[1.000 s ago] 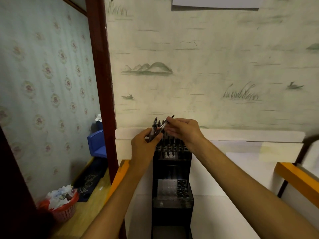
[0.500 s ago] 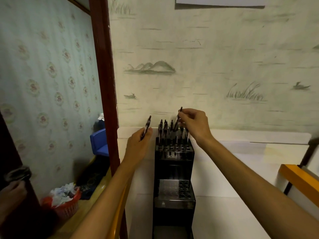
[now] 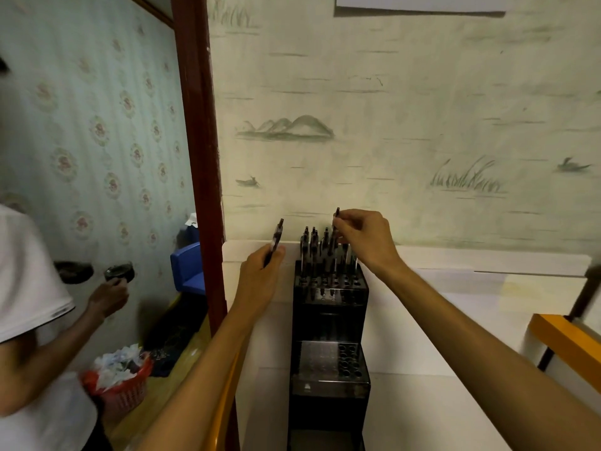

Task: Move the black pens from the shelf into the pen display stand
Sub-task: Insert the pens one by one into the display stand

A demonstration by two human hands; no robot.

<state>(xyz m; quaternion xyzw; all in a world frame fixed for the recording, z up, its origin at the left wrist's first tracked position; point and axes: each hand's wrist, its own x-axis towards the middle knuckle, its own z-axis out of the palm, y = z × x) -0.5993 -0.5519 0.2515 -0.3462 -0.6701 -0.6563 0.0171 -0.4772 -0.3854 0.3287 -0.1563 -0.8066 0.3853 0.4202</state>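
1. Your landmark is the black pen stand [image 3: 330,323], a stepped tower against the white shelf [image 3: 455,320] below the painted wall.
2. Your right hand [image 3: 364,237] is above the stand's top tier, at its back right. Its thumb and fingers are curled and pinch the upper part of one black pen [image 3: 334,234], which is held nearly upright with its lower end down among the pens already in the stand.
3. Those standing pens [image 3: 310,247] fill the back rows of the top tier; the front holes of that tier look partly unfilled, though the detail is too small to be sure.
4. Your left hand [image 3: 261,275] is just left of the stand, apart from it. Its fingers are curled round a spare pen [image 3: 276,237] that sticks up and tilts slightly right above the knuckles.
5. The stand's lower tier [image 3: 330,359] shows open holes on its right side.
6. Well left of the stand, past the dark red door frame [image 3: 198,157], another person's hand [image 3: 109,296] holds a small dark thing; a red basket [image 3: 123,390] of scraps sits on the floor below it.
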